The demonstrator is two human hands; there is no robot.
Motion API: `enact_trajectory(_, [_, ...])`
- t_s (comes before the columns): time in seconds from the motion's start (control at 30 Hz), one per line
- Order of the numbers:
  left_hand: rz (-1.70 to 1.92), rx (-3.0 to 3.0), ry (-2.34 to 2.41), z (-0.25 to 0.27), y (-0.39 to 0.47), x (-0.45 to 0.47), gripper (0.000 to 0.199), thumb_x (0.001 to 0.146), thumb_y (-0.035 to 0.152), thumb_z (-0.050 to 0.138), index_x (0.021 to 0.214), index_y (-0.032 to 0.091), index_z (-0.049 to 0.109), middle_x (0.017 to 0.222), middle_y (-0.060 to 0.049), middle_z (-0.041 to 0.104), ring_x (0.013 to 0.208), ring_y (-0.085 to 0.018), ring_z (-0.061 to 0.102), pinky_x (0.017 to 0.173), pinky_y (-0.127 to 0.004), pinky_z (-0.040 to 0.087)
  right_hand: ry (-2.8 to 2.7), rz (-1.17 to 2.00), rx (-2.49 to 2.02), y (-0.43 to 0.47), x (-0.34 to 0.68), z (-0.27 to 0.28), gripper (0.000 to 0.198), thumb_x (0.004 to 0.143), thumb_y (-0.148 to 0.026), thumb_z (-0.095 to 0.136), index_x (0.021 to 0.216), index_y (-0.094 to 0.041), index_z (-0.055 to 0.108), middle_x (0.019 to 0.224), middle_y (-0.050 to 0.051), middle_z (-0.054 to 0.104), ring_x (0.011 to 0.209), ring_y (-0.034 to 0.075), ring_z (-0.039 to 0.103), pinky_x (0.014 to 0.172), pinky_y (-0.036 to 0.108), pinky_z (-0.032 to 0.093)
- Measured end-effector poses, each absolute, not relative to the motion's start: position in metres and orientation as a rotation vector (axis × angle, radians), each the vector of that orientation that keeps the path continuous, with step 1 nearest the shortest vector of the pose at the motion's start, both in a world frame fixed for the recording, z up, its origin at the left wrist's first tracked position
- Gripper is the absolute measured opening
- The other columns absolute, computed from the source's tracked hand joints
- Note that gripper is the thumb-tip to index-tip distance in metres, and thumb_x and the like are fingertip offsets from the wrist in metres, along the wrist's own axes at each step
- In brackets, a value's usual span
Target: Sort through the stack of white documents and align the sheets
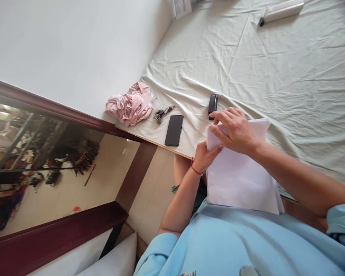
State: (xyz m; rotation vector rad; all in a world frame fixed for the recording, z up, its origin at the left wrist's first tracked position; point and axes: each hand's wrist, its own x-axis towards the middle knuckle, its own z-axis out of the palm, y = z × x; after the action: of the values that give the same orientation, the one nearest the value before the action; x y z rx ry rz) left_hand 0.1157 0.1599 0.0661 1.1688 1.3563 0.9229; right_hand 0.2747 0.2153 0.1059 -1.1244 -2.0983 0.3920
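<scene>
Several sheets of white paper [238,180] lean from the bed's edge down towards my lap. My left hand [206,156] grips their left edge, thumb on the near face; a red string bracelet circles that wrist. At the top left corner, my right hand [235,130] has its thumb on the near side and its bent fingers over the upper edge. Part of the sheets is hidden under this hand. Just beyond my right fingertips lies a small glossy black object [213,105] that looks like a stapler.
On the pale bedsheet [290,76] lie a black phone [174,130], a bunch of keys [160,115] and crumpled pink cloth [132,104]. A silver cylinder with a black end [283,11] rests far back. A dark-framed mirror [60,165] stands at left.
</scene>
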Motion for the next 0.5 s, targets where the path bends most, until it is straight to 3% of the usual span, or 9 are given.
enact_trajectory(0.13, [0.949, 1.099, 1.359, 0.059, 0.162, 0.114, 0.051, 0.068, 0.059, 0.09, 0.066, 0.016, 0.064, 0.062, 0.001, 0.056, 0.063, -0.012, 0.047, 0.058, -0.027, 0.038, -2.292, 0.355, -1.098, 0.214, 0.28, 0.099, 0.04, 0.111, -0.036, 0.036, 0.103, -0.023, 0.073, 0.106, 0.01, 0.08, 0.109, 0.03, 0.067, 0.12, 0.056, 0.031])
enact_trajectory(0.4, [0.936, 1.135, 1.367, 0.055, 0.164, 0.11, 0.054, 0.077, 0.068, 0.084, 0.076, 0.016, 0.069, 0.069, -0.001, 0.063, 0.067, -0.015, 0.056, 0.064, -0.029, 0.047, -2.251, 0.38, -1.11, 0.228, 0.288, 0.084, 0.035, 0.108, -0.034, 0.044, 0.097, -0.024, 0.075, 0.104, 0.01, 0.081, 0.116, 0.032, 0.067, 0.111, 0.053, 0.041])
enact_trajectory(0.5, [0.966, 1.339, 1.582, 0.059, 0.165, 0.098, 0.044, 0.088, 0.062, 0.076, 0.084, 0.019, 0.071, 0.077, -0.003, 0.068, 0.074, -0.018, 0.061, 0.073, -0.03, 0.05, -2.203, 0.463, -1.17, 0.236, 0.293, 0.067, 0.033, 0.106, -0.032, 0.046, 0.089, -0.024, 0.073, 0.099, 0.009, 0.082, 0.113, 0.032, 0.068, 0.105, 0.052, 0.044])
